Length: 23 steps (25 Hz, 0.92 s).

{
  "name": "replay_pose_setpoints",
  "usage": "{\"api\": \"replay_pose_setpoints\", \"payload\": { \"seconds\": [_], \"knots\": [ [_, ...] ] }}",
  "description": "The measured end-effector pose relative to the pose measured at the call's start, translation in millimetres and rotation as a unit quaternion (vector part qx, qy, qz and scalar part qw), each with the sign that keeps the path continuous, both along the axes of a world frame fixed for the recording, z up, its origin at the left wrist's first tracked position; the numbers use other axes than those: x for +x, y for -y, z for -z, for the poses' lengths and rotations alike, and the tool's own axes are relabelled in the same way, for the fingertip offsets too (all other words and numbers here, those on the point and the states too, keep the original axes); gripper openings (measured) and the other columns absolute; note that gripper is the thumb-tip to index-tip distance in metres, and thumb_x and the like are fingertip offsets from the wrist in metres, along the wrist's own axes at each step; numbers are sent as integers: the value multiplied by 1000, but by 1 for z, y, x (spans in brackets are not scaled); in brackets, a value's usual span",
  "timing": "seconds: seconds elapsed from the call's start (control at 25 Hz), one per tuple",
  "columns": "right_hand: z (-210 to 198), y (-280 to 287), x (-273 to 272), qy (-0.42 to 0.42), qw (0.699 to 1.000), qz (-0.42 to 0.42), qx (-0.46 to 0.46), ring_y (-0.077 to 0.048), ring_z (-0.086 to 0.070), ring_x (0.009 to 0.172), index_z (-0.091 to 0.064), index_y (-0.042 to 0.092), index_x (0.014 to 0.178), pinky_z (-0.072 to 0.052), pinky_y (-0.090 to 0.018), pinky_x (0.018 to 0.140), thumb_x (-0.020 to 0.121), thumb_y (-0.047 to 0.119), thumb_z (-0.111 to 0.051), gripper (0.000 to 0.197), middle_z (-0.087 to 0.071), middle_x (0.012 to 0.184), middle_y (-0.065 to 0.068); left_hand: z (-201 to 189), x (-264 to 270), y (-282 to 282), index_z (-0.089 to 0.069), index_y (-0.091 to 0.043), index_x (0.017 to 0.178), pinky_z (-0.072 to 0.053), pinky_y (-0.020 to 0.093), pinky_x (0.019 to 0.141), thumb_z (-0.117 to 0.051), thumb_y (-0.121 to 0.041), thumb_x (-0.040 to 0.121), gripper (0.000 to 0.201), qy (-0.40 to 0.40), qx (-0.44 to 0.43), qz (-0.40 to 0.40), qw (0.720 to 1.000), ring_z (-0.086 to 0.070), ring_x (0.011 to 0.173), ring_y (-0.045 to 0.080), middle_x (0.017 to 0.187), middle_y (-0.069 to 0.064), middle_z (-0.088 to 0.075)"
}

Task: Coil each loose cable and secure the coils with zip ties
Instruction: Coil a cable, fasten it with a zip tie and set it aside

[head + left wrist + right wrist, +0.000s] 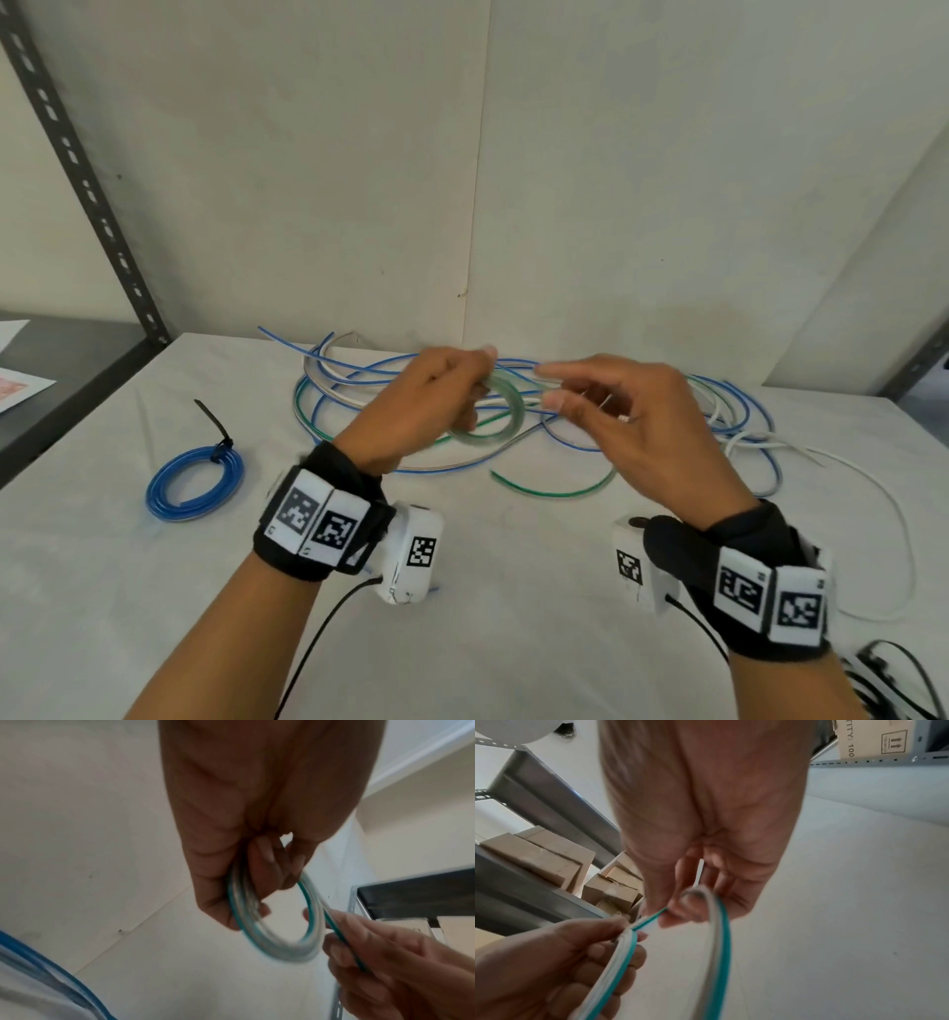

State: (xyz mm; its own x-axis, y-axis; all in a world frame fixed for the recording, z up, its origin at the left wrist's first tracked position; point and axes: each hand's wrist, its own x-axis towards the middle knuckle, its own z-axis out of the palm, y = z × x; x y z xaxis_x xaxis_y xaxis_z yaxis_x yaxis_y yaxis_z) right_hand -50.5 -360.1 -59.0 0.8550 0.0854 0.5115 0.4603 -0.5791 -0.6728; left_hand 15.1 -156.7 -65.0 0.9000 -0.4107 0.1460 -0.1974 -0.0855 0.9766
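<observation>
My left hand (pixel 436 401) grips a small coil of clear, green-striped cable (pixel 495 416) held above the table. My right hand (pixel 616 411) pinches the free strand of the same cable just right of the coil. In the left wrist view the coil (pixel 270 943) hangs from the curled left fingers (pixel 259 866), and the right hand (pixel 385 963) holds the strand. The right wrist view shows the strand (pixel 721 943) looping from the right fingertips (pixel 687 910) to the left hand (pixel 552 963). The cable's loose tail (pixel 554 491) lies on the table.
A finished blue coil (pixel 195 483) with a black zip tie (pixel 218 437) lies at the left. Several loose blue, white and green cables (pixel 359 380) sprawl behind the hands on the white table (pixel 513 642). Black zip ties (pixel 893 683) lie at the near right. A metal shelf post (pixel 87 195) stands at the left.
</observation>
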Motion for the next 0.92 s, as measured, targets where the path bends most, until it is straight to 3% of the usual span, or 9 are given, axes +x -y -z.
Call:
{"api": "replay_pose_setpoints", "payload": {
  "seconds": [0.16,0.32,0.52,0.64,0.8,0.92],
  "knots": [
    [-2,0,2,70,990,31,120,-10,-64,71,-76,27,95,-51,-25,67,90,19,-73,10,-74,85,10,-17,8,-13,-28,-21,64,-41,27,51,-34,-22,107,44,-113,-238,-35,964,-17,41,9,50,-8,-20],
    [4,-31,0,-21,973,-40,225,-7,-60,65,-72,10,91,-48,-18,64,89,5,-72,6,-69,75,-1,-26,3,-16,-32,-20,55,-39,25,49,-32,-26,105,50,-151,-354,-6,923,-17,40,9,47,-7,-19],
    [14,-57,-1,-29,963,-57,260,-10,-52,66,-64,14,74,-45,-23,64,89,15,-74,18,-63,71,-3,-27,-3,-8,-34,-21,52,-37,24,49,-31,-27,104,52,-172,-398,11,901,-10,46,13,45,-8,-19],
    [13,-59,-3,-18,960,-49,274,-9,-57,68,-65,21,72,-48,-23,67,87,16,-76,19,-67,72,-1,-27,-7,-1,-35,-21,51,-36,24,50,-30,-26,104,53,-172,-407,5,897,-8,48,15,47,-7,-14],
    [14,-62,-4,-8,951,-26,308,-8,-62,68,-72,15,86,-51,-20,66,86,14,-76,4,-72,75,3,-26,-11,5,-33,-21,53,-36,25,50,-27,-25,103,51,-170,-418,12,892,-10,45,13,46,-8,-16],
    [14,-67,-5,25,948,4,316,-6,-61,66,-75,20,97,-51,-21,65,87,18,-73,10,-73,77,9,-24,-16,14,-34,-21,52,-41,24,50,-23,-21,102,51,-164,-441,7,883,-15,42,11,45,-7,-19]
  ]
}}
